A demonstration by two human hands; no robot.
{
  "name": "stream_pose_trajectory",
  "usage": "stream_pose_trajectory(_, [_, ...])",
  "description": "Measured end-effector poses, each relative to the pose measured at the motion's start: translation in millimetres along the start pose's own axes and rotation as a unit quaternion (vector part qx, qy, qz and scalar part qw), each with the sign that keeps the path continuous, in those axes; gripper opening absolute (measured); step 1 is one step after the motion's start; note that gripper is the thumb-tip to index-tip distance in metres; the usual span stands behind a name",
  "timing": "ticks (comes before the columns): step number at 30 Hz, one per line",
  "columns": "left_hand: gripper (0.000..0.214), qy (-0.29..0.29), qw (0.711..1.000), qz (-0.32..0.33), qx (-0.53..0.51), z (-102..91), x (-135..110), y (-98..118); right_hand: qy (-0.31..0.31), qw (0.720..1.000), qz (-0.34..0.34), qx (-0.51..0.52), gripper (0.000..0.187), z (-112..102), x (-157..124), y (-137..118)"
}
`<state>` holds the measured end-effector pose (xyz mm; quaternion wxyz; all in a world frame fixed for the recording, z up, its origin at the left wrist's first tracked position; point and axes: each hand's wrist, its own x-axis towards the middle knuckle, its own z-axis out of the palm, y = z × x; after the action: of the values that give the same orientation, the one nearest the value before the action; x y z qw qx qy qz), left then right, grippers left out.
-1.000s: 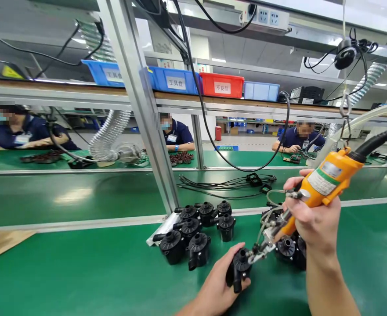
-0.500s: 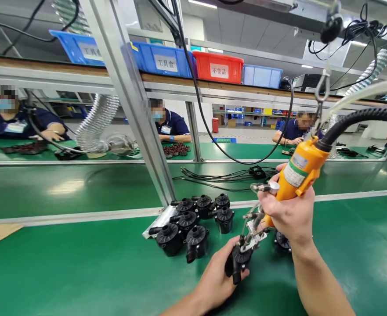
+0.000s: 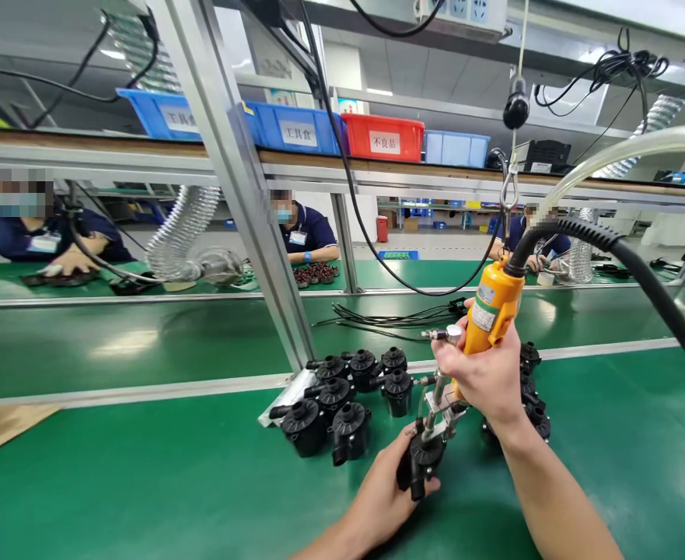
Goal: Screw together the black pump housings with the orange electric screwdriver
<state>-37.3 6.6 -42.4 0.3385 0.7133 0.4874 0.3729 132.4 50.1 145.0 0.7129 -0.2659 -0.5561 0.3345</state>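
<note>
My left hand (image 3: pixel 380 491) is closed around a small black pump (image 3: pixel 426 459) with a side spout, low over the green bench. My right hand (image 3: pixel 490 377) grips an orange electric screwdriver (image 3: pixel 484 311), which leans slightly to the right. Its metal nose bracket (image 3: pixel 440 404) reaches down to the pump's top cover; whether the bit sits on a screw cannot be made out. Left of my hands stand several similar black pumps (image 3: pixel 301 428) in a cluster. More black pumps (image 3: pixel 536 416) show partly behind my right wrist.
The screwdriver hangs from a hook (image 3: pixel 510 190), with a thick black cable (image 3: pixel 627 249) running right. An aluminium post (image 3: pixel 242 194) rises behind the pumps. Black cables (image 3: pixel 389 313) lie on the farther strip. Blue bins and a red bin (image 3: pixel 382 138) line the shelf; co-workers sit opposite.
The screwdriver has come left and stands more upright, its nose now steeper over the pump. My left hand keeps its hold. More pumps show at right as my view shifts slightly.
</note>
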Motion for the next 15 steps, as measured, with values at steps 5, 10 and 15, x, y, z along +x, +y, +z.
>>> stream_pose_trajectory(5, [0.079,-0.015,0.999,0.044,-0.012,-10.2,-4.3,-8.1,0.040,0.999,-0.016,0.006,0.056,-29.2,6.8,-29.7])
stream_pose_trajectory(10, [0.071,-0.044,0.995,0.018,-0.083,-0.6,0.2,-1.9,-0.005,0.999,-0.010,0.051,0.050,-71.2,0.9,-59.0])
stream_pose_trajectory(15, [0.066,-0.028,0.996,0.019,-0.087,16.8,4.4,6.6,-0.022,0.990,0.013,0.138,0.047,-51.2,-8.2,-55.5])
